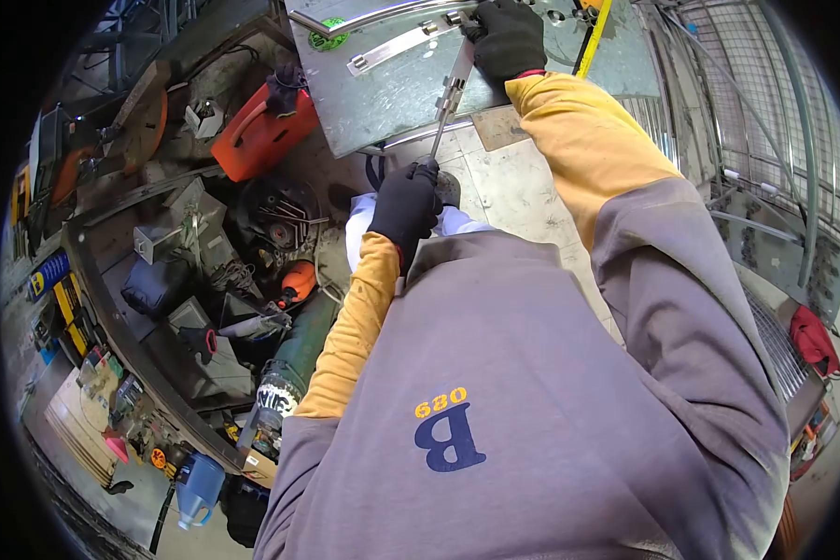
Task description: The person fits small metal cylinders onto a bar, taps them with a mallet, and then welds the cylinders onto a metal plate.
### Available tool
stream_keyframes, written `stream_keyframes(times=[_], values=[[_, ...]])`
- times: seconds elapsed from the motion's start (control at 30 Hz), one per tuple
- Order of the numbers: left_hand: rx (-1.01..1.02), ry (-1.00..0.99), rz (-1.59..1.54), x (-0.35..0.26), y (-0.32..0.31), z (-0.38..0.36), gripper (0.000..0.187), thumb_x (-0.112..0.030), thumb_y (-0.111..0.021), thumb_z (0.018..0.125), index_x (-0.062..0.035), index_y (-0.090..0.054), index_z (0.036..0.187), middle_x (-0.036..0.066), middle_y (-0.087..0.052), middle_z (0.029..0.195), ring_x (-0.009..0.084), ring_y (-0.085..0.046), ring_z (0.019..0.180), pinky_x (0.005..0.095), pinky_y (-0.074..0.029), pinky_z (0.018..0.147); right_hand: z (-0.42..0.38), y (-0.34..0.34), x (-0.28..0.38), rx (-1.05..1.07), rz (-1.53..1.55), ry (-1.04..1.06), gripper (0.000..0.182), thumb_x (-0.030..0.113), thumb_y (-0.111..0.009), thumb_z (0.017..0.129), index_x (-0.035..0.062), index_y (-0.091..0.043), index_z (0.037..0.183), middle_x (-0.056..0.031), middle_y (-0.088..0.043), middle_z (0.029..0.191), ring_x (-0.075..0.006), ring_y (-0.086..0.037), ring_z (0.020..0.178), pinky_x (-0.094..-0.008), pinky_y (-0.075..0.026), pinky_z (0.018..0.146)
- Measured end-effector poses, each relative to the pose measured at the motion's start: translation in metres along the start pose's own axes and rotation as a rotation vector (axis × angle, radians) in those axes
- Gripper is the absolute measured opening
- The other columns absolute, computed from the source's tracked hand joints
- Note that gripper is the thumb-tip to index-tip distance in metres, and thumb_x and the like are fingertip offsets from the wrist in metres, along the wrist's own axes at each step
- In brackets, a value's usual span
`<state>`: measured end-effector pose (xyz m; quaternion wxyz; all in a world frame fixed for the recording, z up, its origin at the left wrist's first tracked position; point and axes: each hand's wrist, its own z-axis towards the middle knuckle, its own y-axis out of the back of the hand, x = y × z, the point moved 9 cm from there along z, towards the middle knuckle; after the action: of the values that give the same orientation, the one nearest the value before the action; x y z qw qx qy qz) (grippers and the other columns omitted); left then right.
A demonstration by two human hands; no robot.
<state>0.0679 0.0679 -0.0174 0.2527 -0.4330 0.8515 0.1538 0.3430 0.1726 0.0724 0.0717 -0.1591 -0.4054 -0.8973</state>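
My left hand point(406, 210), in a black glove, is closed around a screwdriver-like tool point(437, 140) with a thin metal shaft; its handle is hidden in the fist. The shaft reaches up to a small bracket on a flat metal strip point(460, 67), which sticks out past the near edge of the metal worktable point(364, 117). My right hand point(509, 42), also gloved, is closed on the strip's far end, its fingertips partly hidden. A similar metal strip point(392, 54) with small brackets lies on the table to the left of that hand.
A bent metal bar point(373, 17) and a yellow measuring tape point(595, 37) lie on the table. To the left are a red plastic container point(263, 131), a green gas cylinder point(299, 341) and a cluttered metal-framed bench point(112, 322). Wire mesh panels point(765, 84) stand at right.
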Motion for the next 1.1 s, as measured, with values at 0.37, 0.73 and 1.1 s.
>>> stream_keyframes(times=[0.37, 0.73, 1.1], values=[[-0.044, -0.155, 0.119, 0.002, 0.01, 0.014, 0.039, -0.037, -0.056, 0.11, -0.0056, -0.074, 0.094, 0.009, -0.063, 0.065, 0.019, -0.06, 0.052, 0.0361, -0.044, 0.047, -0.001, 0.001, 0.001, -0.018, 0.035, 0.025, 0.009, 0.018, -0.072, 0.084, 0.0106, -0.069, 0.081, -0.0158, -0.066, 0.082, -0.0393, -0.063, 0.081, -0.0532, -0.048, 0.073], [-0.074, -0.298, 0.313, 0.035, 0.062, -0.024, 0.032, -0.03, -0.062, 0.103, -0.0011, -0.074, 0.101, 0.013, -0.067, 0.072, 0.0221, -0.068, 0.067, 0.0383, -0.051, 0.062, -0.001, -0.005, 0.001, 0.021, -0.02, -0.011, 0.007, 0.019, -0.072, 0.084, 0.0119, -0.071, 0.084, -0.0135, -0.066, 0.083, -0.0363, -0.064, 0.082, -0.0514, -0.049, 0.074], [-0.483, -0.149, -0.253, 0.159, 0.204, -0.139, 0.038, -0.038, -0.052, 0.114, -0.0044, -0.068, 0.117, -0.001, -0.053, 0.064, 0.0096, -0.047, 0.048, 0.0272, -0.04, 0.045, -0.013, -0.001, -0.032, -0.091, 0.15, -0.17, 0.026, 0.026, -0.076, 0.094, 0.0121, -0.078, 0.116, -0.0152, -0.077, 0.104, -0.0357, -0.074, 0.096, -0.0454, -0.058, 0.084]])
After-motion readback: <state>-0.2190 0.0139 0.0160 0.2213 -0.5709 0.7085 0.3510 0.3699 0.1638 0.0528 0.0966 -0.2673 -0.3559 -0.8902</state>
